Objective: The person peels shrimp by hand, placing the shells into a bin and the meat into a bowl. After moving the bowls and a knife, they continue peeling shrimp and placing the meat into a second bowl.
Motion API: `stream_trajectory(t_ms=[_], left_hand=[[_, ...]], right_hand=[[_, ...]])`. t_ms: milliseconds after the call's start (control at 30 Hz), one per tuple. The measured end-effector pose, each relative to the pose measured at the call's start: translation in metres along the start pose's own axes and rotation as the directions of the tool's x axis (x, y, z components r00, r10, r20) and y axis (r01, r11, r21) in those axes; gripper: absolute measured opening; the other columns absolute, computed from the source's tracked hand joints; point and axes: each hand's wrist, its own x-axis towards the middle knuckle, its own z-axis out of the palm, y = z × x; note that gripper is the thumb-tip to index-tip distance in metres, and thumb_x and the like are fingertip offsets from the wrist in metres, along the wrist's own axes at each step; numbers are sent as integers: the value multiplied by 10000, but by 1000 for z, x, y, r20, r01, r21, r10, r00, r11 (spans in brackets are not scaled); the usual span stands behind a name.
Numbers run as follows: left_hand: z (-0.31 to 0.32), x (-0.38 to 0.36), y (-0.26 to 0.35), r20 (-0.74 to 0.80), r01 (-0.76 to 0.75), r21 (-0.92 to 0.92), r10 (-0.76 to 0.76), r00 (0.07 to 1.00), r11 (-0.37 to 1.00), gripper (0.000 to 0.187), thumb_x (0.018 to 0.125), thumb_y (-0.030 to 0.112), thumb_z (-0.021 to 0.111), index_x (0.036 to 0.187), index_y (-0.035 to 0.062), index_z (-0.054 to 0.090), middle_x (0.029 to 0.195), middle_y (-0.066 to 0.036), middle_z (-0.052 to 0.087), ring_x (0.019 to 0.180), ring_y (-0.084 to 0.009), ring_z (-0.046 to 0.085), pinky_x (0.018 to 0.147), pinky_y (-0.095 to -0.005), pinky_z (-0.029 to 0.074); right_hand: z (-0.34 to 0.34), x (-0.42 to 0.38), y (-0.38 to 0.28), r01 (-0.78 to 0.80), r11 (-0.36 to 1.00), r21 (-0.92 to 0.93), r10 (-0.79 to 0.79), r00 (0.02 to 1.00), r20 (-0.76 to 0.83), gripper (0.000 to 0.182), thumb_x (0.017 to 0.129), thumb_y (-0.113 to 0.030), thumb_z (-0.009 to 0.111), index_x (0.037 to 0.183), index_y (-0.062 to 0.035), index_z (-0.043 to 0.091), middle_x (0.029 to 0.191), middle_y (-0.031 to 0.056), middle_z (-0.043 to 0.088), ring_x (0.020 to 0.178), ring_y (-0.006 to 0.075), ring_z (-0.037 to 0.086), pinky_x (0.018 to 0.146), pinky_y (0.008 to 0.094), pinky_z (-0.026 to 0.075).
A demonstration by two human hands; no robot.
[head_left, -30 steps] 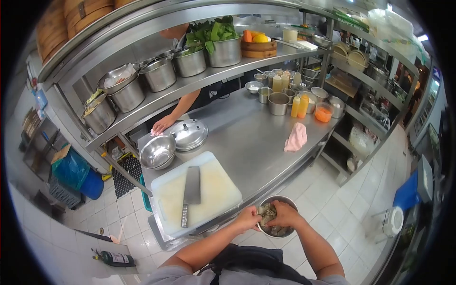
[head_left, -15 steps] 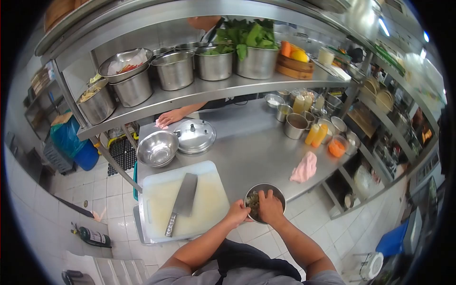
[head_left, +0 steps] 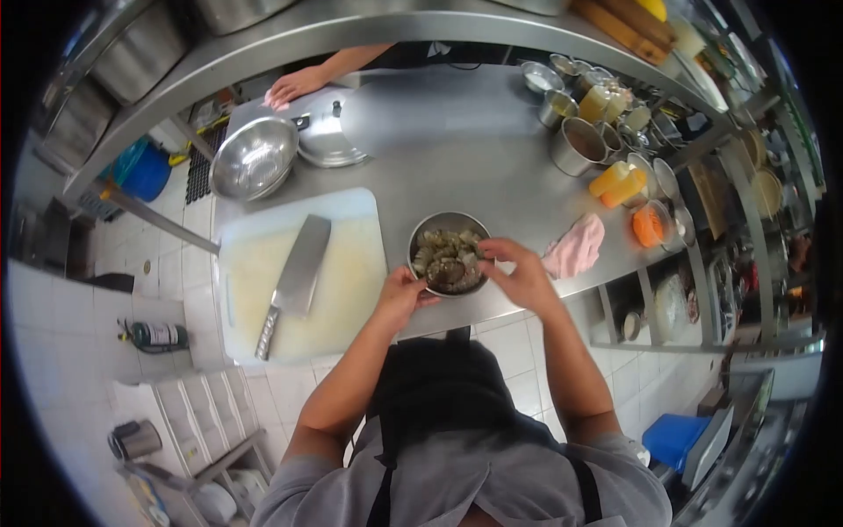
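Fingers of both hands, left hand (head_left: 399,297) and right hand (head_left: 518,274), are clasped on the steel bowl (head_left: 420,241) of prawns, now brought onto the counter (head_left: 457,140) beside the cutting board (head_left: 351,263).

Single head view, steeply downward, close over steel counter (head_left: 457,158)

Both bare forearms reached forward from the body, elbows bent. The left hand (head_left: 399,294) curled with fingers half closed, and the right hand (head_left: 518,274) spread its fingers, thumb and forefinger pinching leftward.
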Motion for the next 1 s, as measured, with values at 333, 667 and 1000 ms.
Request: stream_trajectory(t_ms=[333,667,1000], left_hand=[[50,-97,-4,-307,-124,168,172,936,978,242,1058,183,601,1239,35,538,1140,-143,671,1021,-344,738,746,-414,627],[-129,-309,-255,-871,75,50,7,491,996,308,1043,260,595,1213,6,552,1169,-195,663,964,-395,737,691,-526,644],[-169,-453,-528,-676,84,-555,-508,534,828,245,968,251,689,1113,55,660,879,-107,671,822,-353,694,754,-508,601]], right_hand=[[-24,34,21,259,921,290,-169,938,-302,238,949,-87,727,1175,-21,693,1017,98,743,900,147,695,827,295,547],[-60,37,107,-190,501,844,93,982,166,345,1027,-243,624,1298,-29,631,1199,159,726,983,266,724,879,379,575],[-108,-166,121,-277,146,950,361,908,210,327,1032,-320,559,1198,-47,625,986,105,712,819,215,684,736,379,562]])
